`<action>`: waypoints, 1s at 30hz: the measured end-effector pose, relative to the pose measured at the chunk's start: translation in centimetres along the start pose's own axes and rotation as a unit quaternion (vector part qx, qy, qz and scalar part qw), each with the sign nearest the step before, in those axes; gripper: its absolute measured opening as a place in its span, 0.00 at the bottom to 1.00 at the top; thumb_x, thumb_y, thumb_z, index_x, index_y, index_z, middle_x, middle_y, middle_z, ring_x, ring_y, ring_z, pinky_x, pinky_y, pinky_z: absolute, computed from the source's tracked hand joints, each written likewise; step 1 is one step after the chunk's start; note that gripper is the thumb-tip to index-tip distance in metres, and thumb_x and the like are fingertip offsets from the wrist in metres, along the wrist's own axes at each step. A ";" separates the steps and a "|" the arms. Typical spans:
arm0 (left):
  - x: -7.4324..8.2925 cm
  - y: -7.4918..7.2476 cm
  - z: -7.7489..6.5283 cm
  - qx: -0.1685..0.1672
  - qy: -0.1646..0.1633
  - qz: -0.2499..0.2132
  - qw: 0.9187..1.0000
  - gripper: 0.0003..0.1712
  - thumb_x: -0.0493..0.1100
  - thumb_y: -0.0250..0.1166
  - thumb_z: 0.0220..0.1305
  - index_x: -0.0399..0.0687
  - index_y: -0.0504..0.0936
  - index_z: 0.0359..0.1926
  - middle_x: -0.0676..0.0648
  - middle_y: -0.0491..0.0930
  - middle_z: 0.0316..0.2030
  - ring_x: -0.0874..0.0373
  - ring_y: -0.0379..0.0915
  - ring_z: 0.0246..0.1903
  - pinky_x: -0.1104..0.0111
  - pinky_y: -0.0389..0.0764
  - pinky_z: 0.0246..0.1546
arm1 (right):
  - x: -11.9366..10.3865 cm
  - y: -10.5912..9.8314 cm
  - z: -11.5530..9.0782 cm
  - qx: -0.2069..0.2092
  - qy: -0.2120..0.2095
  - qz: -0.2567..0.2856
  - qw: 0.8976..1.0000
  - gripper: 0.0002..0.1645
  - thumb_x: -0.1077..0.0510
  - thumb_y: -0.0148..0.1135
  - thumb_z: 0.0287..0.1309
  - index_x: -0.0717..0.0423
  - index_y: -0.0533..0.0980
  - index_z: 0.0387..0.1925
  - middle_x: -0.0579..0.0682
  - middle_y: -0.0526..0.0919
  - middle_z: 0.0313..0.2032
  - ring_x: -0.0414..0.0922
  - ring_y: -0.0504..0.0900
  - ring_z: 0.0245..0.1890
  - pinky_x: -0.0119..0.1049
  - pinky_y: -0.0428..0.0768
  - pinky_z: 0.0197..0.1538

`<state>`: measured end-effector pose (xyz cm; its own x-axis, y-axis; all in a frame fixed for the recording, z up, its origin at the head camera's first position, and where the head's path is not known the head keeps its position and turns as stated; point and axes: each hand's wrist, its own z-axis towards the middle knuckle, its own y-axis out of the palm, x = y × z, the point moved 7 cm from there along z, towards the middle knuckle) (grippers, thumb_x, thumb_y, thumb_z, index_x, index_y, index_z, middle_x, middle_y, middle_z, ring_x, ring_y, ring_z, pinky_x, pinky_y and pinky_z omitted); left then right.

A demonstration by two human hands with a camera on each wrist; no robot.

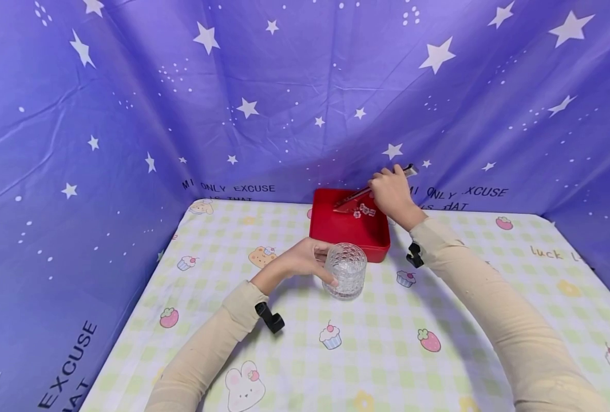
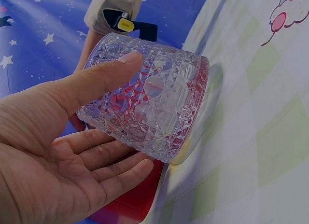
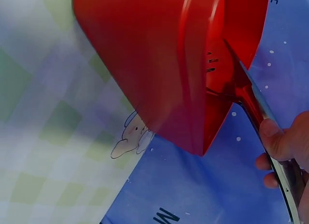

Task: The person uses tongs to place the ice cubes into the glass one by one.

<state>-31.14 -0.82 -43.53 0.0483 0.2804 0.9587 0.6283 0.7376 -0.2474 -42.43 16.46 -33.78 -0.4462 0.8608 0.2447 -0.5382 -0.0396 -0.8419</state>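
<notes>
My left hand point(image 1: 305, 258) holds a clear cut-pattern glass point(image 1: 345, 271) on the tablecloth, its thumb point(image 2: 104, 77) along one side and its fingers point(image 2: 108, 159) on the other. The glass stands just in front of a red tray point(image 1: 343, 232). At the tray's back right, my right hand point(image 1: 391, 193) grips a pair of metal tongs point(image 3: 260, 118). The tongs slant down to the left, their tips spread apart inside the tray. Near the tips lie several small white pieces point(image 1: 367, 210), too small to identify. Part of the right hand is cut off in the right wrist view.
The tray stands near the back edge of a table with a checked tablecloth point(image 1: 377, 360) printed with cupcakes, strawberries and animals. A purple star-patterned curtain point(image 1: 284, 74) hangs close behind the tray and along both sides. Black straps point(image 1: 270, 317) are on both wrists.
</notes>
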 end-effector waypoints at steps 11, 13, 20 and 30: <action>0.2 0.0 -0.1 0.000 -0.003 0.001 1.000 0.40 0.29 0.80 0.43 0.38 0.80 0.63 0.40 0.85 0.55 0.55 0.82 0.53 0.69 0.83 0.58 | -0.1 0.3 -0.5 0.028 -0.003 0.001 1.000 0.10 0.71 0.58 0.50 0.61 0.79 0.18 0.58 0.83 0.24 0.58 0.78 0.28 0.53 0.70 0.41; 0.3 0.0 -0.1 0.001 -0.002 0.001 1.000 0.40 0.29 0.80 0.43 0.38 0.80 0.62 0.40 0.85 0.55 0.55 0.82 0.53 0.69 0.83 0.58 | -0.2 0.3 -0.5 0.037 -0.004 0.000 0.999 0.10 0.71 0.58 0.50 0.61 0.78 0.17 0.58 0.83 0.24 0.58 0.78 0.28 0.53 0.70 0.41; 0.2 0.1 -0.2 0.002 0.000 -0.001 1.000 0.39 0.29 0.80 0.44 0.37 0.81 0.62 0.40 0.86 0.54 0.55 0.82 0.53 0.68 0.83 0.58 | -0.4 0.4 -0.7 0.046 -0.001 -0.004 0.999 0.10 0.68 0.62 0.53 0.61 0.79 0.18 0.58 0.82 0.23 0.57 0.78 0.27 0.52 0.70 0.40; 0.2 0.1 -0.1 0.003 -0.002 0.001 1.000 0.39 0.29 0.80 0.44 0.38 0.81 0.62 0.40 0.86 0.54 0.55 0.82 0.53 0.68 0.83 0.58 | -0.2 -0.4 -0.7 0.064 0.010 0.026 0.998 0.07 0.69 0.62 0.50 0.60 0.81 0.21 0.58 0.82 0.23 0.57 0.78 0.28 0.52 0.69 0.39</action>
<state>-30.98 -0.79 -43.32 0.0460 0.2836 0.9578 0.6243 0.7404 -0.2492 -41.64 16.66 -33.84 -0.4619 0.8658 0.1926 -0.6027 -0.1471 -0.7843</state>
